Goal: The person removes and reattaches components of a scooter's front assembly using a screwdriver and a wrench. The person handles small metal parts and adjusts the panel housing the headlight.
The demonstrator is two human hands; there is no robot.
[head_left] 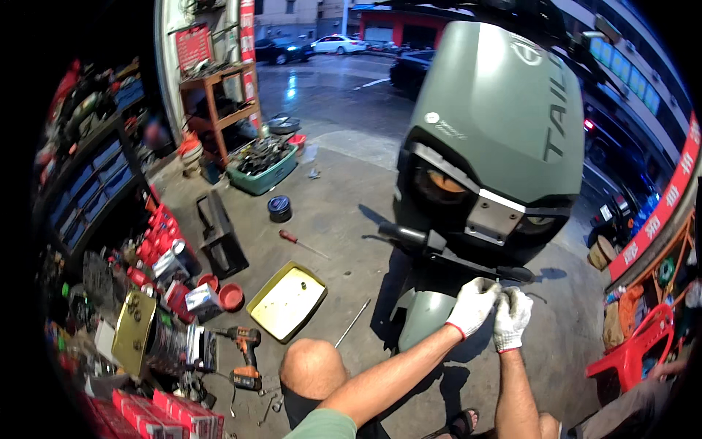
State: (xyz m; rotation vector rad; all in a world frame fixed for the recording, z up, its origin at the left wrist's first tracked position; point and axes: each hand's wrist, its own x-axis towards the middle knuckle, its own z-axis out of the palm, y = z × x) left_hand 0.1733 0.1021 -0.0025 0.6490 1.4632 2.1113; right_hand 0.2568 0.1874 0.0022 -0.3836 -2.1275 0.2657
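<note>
A grey-green scooter body (497,110) stands in front of me, with dark lamps (442,184) and a silver plate (495,217) with small screws low on it. Below sits a green fender (428,318). Both my hands wear white knit gloves with red cuffs and meet just under the black stalk (518,274) at the body's lower right. The fingers of my left hand (474,304) are pinched together, palm turned away. My right hand (512,317) is closed beside it, fingertips almost touching the left ones. Whatever lies between the fingertips is too small or hidden to make out.
On the floor at left lie a yellow tray (287,301), a cordless drill (246,357), a red-handled screwdriver (291,238), a metal rod (353,322) and several wrenches. A parts-filled green tub (262,167) stands farther back. At right are a red plastic chair (635,347) and another person's arm (667,369).
</note>
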